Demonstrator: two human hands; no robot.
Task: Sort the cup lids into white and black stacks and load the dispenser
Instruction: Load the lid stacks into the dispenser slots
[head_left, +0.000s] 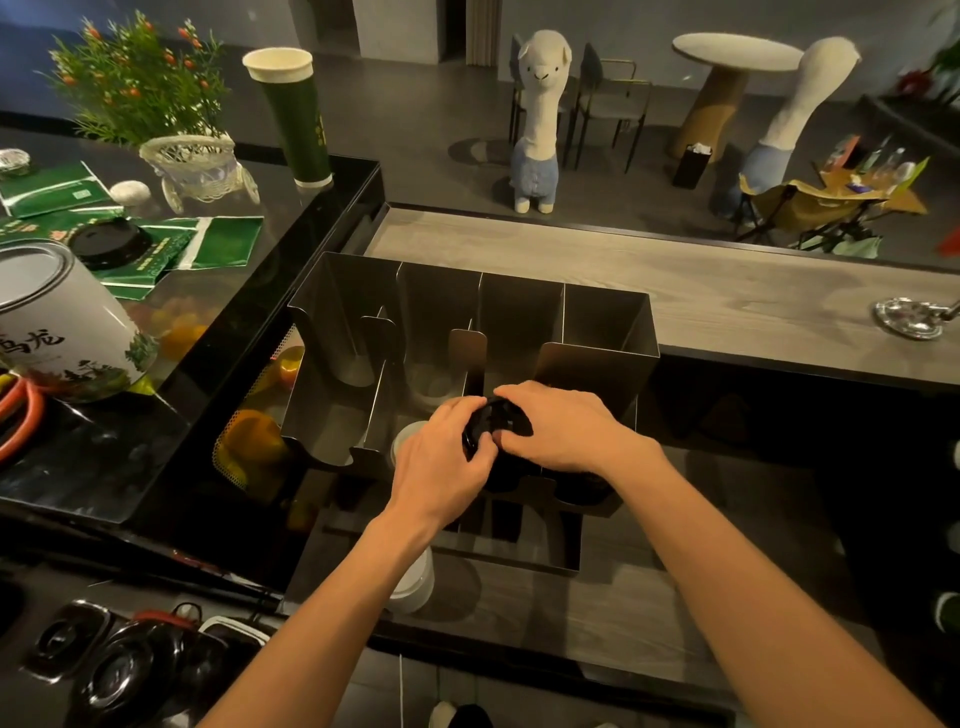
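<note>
left hand (439, 460) and right hand (558, 426) curled together round black lids (497, 422) over dispenser (602, 322) | we judged them light, thin, slippery | grip at the rims

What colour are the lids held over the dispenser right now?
Black. The lids show best in the head view.

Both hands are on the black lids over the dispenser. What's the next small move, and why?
Probably lower the black lids straight into the dispenser slot beneath them, seemingly third from the left: the left hand and right hand both grip them just above it, and white lids already sit in the neighbouring slot on the left.
</note>
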